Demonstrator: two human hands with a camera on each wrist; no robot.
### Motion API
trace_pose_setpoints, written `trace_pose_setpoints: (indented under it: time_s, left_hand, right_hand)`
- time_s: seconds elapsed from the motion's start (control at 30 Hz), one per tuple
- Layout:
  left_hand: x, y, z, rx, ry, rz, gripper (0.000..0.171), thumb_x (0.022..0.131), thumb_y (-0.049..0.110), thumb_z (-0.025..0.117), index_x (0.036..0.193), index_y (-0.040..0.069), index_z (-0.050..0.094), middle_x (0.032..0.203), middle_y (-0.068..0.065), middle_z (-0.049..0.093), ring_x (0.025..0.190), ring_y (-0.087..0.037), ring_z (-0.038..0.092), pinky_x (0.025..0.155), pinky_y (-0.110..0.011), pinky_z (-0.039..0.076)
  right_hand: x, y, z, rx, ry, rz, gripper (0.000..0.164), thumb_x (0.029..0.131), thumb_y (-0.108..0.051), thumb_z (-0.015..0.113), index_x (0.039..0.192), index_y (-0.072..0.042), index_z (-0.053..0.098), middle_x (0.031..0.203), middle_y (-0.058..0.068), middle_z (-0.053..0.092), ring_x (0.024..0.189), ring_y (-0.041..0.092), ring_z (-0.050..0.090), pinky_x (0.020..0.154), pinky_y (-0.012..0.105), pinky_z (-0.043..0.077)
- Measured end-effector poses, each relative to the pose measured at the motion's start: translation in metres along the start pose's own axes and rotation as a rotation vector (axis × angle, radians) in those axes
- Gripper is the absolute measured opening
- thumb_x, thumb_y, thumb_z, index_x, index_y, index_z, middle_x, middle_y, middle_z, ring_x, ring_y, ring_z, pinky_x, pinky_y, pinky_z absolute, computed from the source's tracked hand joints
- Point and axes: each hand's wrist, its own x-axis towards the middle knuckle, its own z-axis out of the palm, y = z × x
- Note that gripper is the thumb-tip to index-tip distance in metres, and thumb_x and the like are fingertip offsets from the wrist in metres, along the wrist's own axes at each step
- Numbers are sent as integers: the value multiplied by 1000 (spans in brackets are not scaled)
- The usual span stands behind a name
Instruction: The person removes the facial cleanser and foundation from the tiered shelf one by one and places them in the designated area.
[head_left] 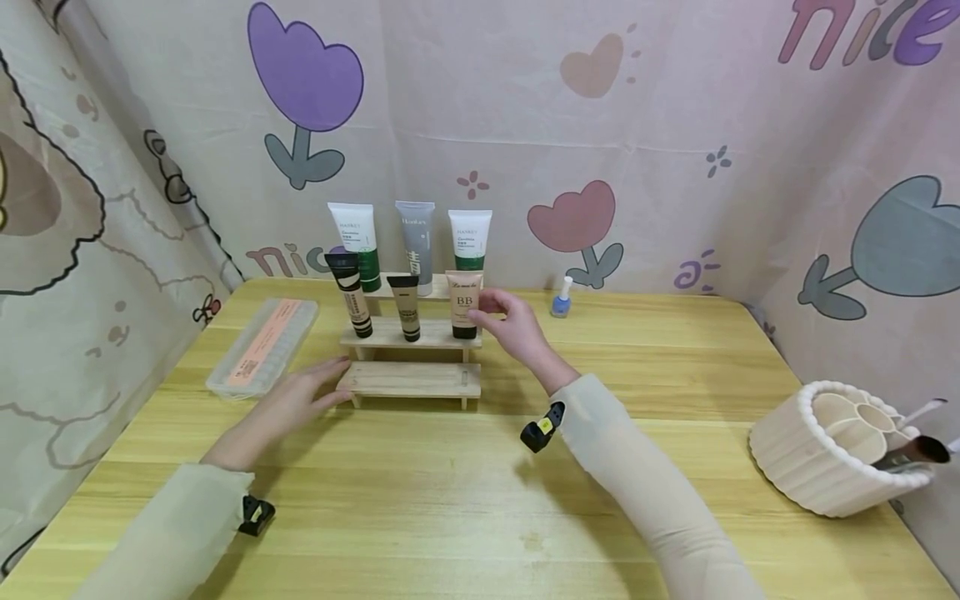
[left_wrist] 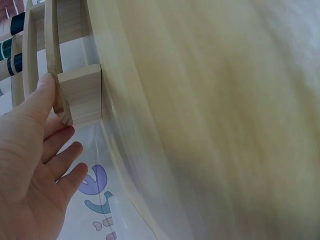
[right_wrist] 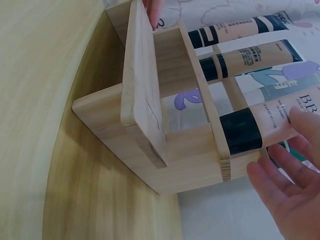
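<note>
A three-step wooden display stand (head_left: 408,380) stands near the back of the table. My left hand (head_left: 300,397) holds the left end of its lowest step, thumb and index finger at the board's edge in the left wrist view. On the middle step, my right hand (head_left: 517,331) pinches the upright pink BB cream tube (head_left: 463,293) at the right end; its black cap rests on the board. A small gold-brown tube (head_left: 407,307) and a black-topped beige tube (head_left: 352,298) share that step. Behind them, on the top step, are two white-and-green tubes (head_left: 471,236) and a grey tube (head_left: 417,242).
A clear flat case (head_left: 264,348) with a pink label lies left of the stand. A blue nail polish bottle (head_left: 561,300) stands at the back right. The cream ribbed holder (head_left: 795,454) with brushes sits at the right edge. Printed curtains (head_left: 450,100) hang behind.
</note>
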Motion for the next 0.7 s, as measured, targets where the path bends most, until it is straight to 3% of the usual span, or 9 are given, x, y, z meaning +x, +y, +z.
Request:
trace_pose_setpoints:
  time_s: [0.5, 0.7]
  left_hand:
    - [2, 0, 1, -2, -8, -15, 55, 90, 28, 60, 131, -5, 46, 133, -25, 43, 117, -45, 42, 96, -56, 36]
    - [1, 0, 1, -11, -20, -28, 55, 91, 29, 60, 132, -5, 45, 134, -25, 42, 117, -45, 42, 96, -56, 36]
  right_hand:
    - [-2, -3, -4, -14, -6, 16, 25, 88, -17, 64, 108, -3, 62, 98, 7, 64, 88, 18, 58, 73, 27, 52]
    - [-8, -3, -16, 7, -18, 42, 22, 90, -19, 62, 104, -2, 61, 93, 8, 63, 81, 19, 58, 71, 34, 54]
